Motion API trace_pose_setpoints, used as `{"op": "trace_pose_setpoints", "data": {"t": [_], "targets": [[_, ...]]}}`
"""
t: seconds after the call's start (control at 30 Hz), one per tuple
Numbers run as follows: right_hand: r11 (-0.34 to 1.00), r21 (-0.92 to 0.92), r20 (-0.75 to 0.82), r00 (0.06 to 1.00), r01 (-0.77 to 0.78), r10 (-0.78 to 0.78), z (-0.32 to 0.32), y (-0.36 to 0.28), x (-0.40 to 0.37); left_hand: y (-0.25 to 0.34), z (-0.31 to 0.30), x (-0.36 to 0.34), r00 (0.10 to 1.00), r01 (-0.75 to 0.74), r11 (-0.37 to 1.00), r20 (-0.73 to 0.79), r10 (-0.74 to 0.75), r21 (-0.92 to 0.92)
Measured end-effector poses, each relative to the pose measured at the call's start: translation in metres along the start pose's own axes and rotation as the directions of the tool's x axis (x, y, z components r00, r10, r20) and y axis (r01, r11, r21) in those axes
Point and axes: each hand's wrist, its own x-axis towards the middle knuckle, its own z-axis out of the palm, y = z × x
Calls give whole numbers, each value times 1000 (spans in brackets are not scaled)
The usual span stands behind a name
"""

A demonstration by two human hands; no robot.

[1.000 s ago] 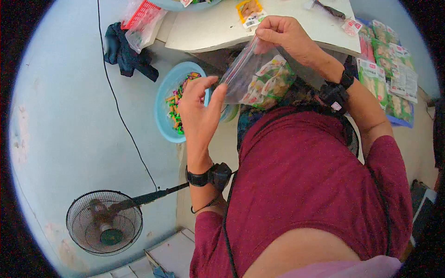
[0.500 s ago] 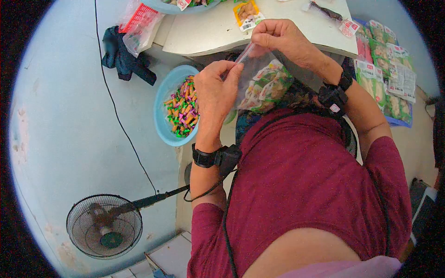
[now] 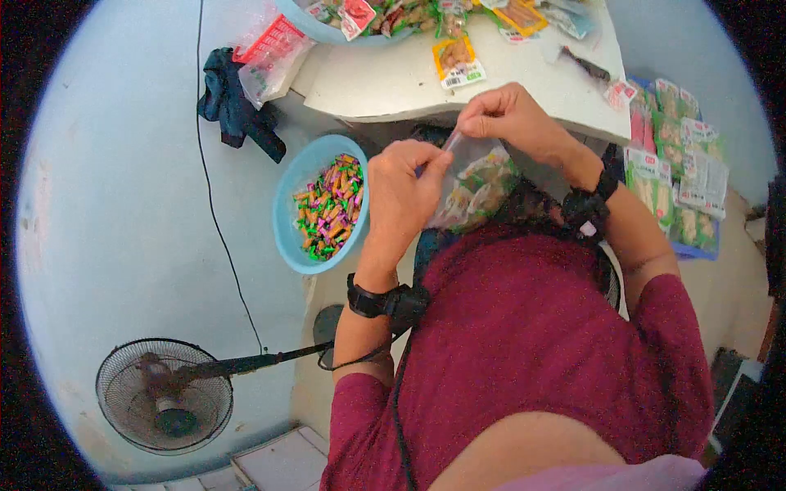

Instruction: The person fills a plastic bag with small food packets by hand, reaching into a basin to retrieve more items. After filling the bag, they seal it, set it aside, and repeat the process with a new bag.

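Between my two hands hangs a clear zip bag (image 3: 475, 192) with several small white-and-green packets inside. My left hand (image 3: 404, 186) pinches one end of the bag's top edge between thumb and fingers. At the other end of that edge, my right hand (image 3: 517, 123) grips the plastic in a similar pinch. The bag hangs in front of my lap, just below the table edge. Left of my left hand stands a light blue basin (image 3: 286, 221) holding many small wrapped pieces (image 3: 332, 209) in orange, green and purple.
On the white table (image 3: 393, 78) are a yellow snack packet (image 3: 458, 61), a dark packet (image 3: 585, 64) and another basin of packets (image 3: 327, 33). A blue crate (image 3: 696, 248) of packaged food stands at right. A fan (image 3: 164, 397) is at lower left.
The view has tilted, so the table, basin and both hands sit lower in it, with more of the tabletop showing. Both hands still hold the bag's top edge.
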Motion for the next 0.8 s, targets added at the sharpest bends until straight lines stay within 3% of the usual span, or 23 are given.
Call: {"op": "trace_pose_setpoints", "data": {"t": [0.23,0.33,0.57,0.8], "targets": [[993,88,39,997,-75,72,0,-1,-2,-2,-1,-2,1000,-11,999,-8,11,-33],[994,-30,102,989,-105,107,2,-2,-3,2,-2,-2,998,-56,995,-21,54,-86],[994,12,-3,994,-107,107,9,-9,-4,-8,-14,-8,997,-75,996,16,74,42],[995,19,-22,995,-96,97,-3,-9,-2,-22,-48,-34,998,61,995,-2,-61,83]]}}
